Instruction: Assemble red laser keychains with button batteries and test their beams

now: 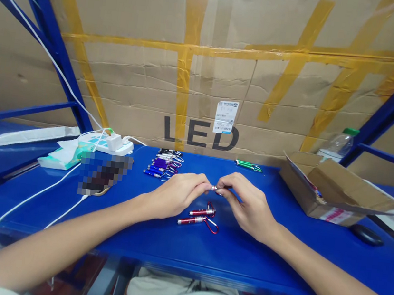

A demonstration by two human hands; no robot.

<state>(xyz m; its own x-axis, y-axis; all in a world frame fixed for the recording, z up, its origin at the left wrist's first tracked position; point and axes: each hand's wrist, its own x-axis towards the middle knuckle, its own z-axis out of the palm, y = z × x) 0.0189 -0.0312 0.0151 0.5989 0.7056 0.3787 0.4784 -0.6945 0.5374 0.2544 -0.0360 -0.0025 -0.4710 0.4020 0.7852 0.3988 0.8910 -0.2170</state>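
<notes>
My left hand (pixel 177 194) and my right hand (pixel 244 202) meet above the blue table (pixel 185 246), fingers pinched together on a small silver-tipped keychain flashlight (pixel 214 188) held between them. Just below the hands lie two red keychain flashlights (pixel 198 216) with red carabiner clips. Behind my left hand lies a pile of several blue, purple and black flashlights (pixel 164 162). Two green flashlights (pixel 248 165) lie further back, near the cardboard wall.
An open cardboard box (pixel 331 192) sits at the right with a plastic bottle (pixel 339 143) behind it and a black mouse (pixel 366 234) beside it. A white power strip (pixel 106 143), cables, a tissue pack (pixel 65 155) and a blurred object (pixel 105 173) lie at left.
</notes>
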